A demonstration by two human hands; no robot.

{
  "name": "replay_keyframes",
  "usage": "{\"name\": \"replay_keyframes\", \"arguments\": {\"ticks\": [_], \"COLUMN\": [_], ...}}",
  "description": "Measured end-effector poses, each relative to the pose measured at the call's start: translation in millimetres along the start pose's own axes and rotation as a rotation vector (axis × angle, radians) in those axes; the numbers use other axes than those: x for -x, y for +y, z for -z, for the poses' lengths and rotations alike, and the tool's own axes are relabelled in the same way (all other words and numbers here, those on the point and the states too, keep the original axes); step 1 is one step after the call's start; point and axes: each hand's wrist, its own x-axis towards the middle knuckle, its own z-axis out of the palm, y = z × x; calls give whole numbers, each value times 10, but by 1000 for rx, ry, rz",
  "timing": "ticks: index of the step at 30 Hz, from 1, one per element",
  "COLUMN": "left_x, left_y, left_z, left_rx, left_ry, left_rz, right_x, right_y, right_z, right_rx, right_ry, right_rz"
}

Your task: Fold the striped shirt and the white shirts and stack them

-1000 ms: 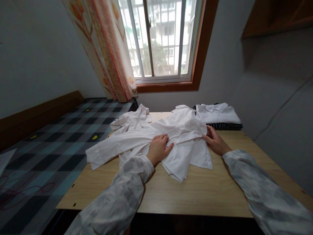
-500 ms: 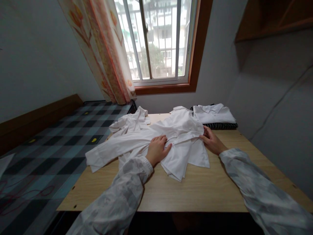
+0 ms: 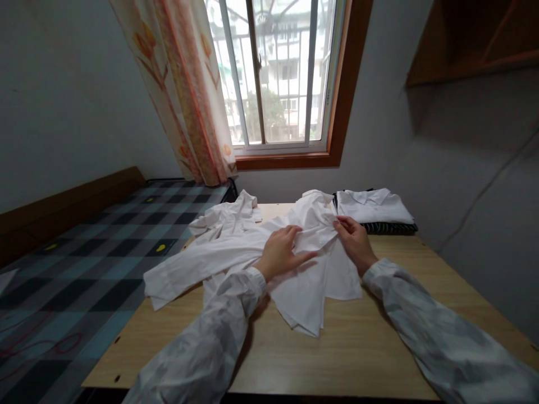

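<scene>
Crumpled white cotton shirt lies spread on the light wooden table, in front of the window; left hand rests on the shirt's middle, fingers bent and pinching a fold of cloth; right hand just beside it, fingers curled onto the same raised fold. Folded white shirt on dark striped folded garment sits right of the crumpled shirt; checked blue-black bed cover left of it.

Folded clothes, checked bed, curtain
</scene>
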Motion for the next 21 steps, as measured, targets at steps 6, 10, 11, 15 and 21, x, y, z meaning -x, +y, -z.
{"name": "replay_keyframes", "arguments": {"ticks": [6, 10, 11, 15, 21], "left_x": [-253, -301, -321, -400, -233], "left_y": [-100, -363, -450, -845, -1357], "left_z": [-134, -39, 34, 466, 1168], "left_rx": [26, 241, 322, 551, 305], "left_ry": [-82, -17, 5, 49, -243], "left_rz": [89, 222, 242, 360, 568], "right_x": [130, 216, 214, 115, -99], "right_y": [50, 121, 121, 59, 24], "right_z": [-204, -49, -10, 131, 507], "right_rx": [86, 207, 224, 294, 386], "right_ry": [-183, -252, -234, -86, 90], "right_rz": [69, 143, 154, 181, 54]}}
